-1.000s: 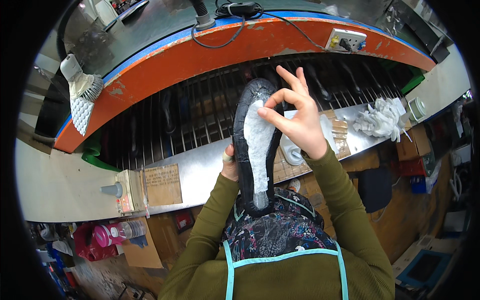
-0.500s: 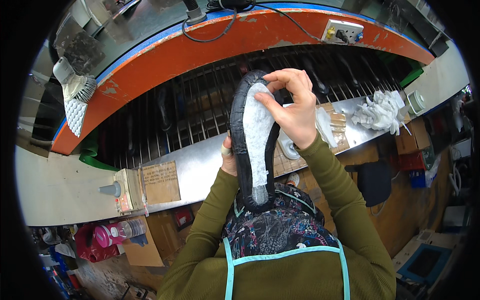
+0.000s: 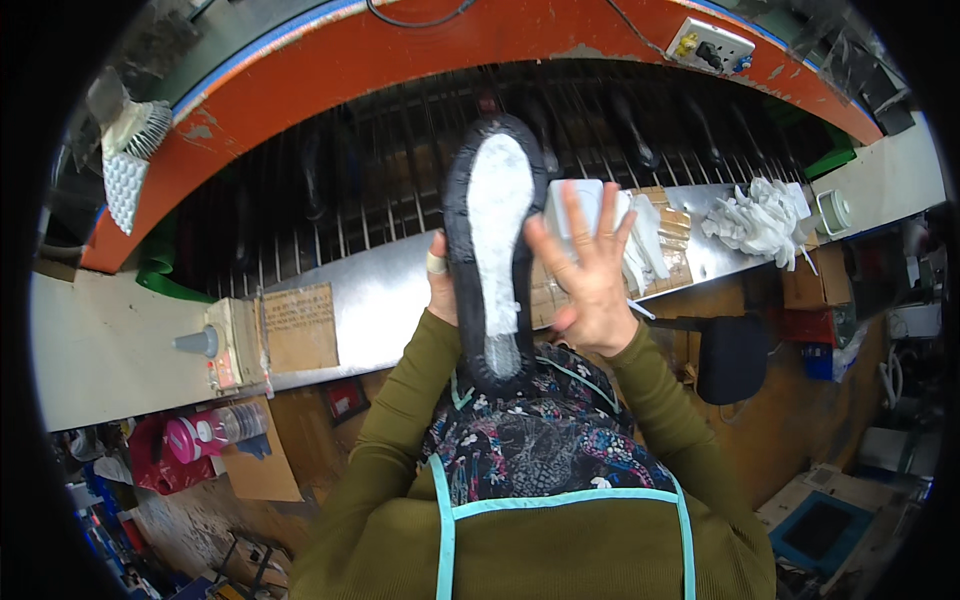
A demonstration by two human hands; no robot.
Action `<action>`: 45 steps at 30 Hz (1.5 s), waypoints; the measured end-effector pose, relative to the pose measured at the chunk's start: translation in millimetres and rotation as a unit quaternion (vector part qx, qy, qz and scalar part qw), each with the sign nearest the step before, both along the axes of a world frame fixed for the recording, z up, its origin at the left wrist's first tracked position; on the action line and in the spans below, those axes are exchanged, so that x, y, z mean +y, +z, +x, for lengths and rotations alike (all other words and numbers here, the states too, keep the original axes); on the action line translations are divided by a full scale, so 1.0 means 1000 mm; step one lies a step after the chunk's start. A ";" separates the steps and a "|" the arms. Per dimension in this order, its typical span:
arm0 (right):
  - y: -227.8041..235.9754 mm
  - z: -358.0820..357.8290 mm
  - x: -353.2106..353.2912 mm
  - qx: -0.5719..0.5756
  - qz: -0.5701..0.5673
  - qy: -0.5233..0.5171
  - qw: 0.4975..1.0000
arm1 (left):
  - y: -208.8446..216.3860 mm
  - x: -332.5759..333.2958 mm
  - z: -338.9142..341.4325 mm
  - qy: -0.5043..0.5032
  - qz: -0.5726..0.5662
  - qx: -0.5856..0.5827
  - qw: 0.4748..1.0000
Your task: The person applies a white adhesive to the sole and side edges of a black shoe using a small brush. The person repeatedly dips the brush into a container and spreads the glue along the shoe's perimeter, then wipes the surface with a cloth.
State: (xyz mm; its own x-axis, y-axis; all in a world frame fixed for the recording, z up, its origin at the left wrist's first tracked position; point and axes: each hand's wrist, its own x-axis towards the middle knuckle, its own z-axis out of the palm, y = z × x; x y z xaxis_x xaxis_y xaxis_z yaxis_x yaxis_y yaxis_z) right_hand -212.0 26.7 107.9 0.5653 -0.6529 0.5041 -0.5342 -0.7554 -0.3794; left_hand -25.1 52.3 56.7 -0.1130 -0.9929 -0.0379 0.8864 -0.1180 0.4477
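Observation:
A black shoe upper, apparently on a last, stands bottom side up, its toe end pointing away from me and its heel end near my apron. A white fibrous pad covers most of its bottom. At the heel end a greyish patch shows. My left hand grips the shoe by its left side; a light wrap is on the thumb, and its other fingers are hidden underneath. To the right of the shoe, my right hand has its fingers spread and holds nothing. Slight blur marks its fingers.
Beyond the shoe, dark shoes lie on metal rods under an orange machine edge. A white container, white pieces and crumpled white paper are along the ledge's right. Cardboard and a grey cone are left.
My right hand has let go of the toe end of the pad, moved nearer to me and spread its fingers. The shoe stays in my left hand, and the view has shifted slightly.

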 end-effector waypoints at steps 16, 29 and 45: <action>-0.176 -0.092 0.006 0.096 0.181 -0.373 0.905 | -0.027 0.003 0.033 0.016 -0.059 0.090 0.994; -0.178 -0.111 -0.004 0.112 0.140 -0.341 0.923 | -0.024 0.002 0.031 0.027 -0.055 0.092 0.994; -0.009 -0.048 -0.019 -0.266 0.353 -0.011 0.897 | -0.034 -0.013 -0.004 -0.013 0.025 -0.080 0.996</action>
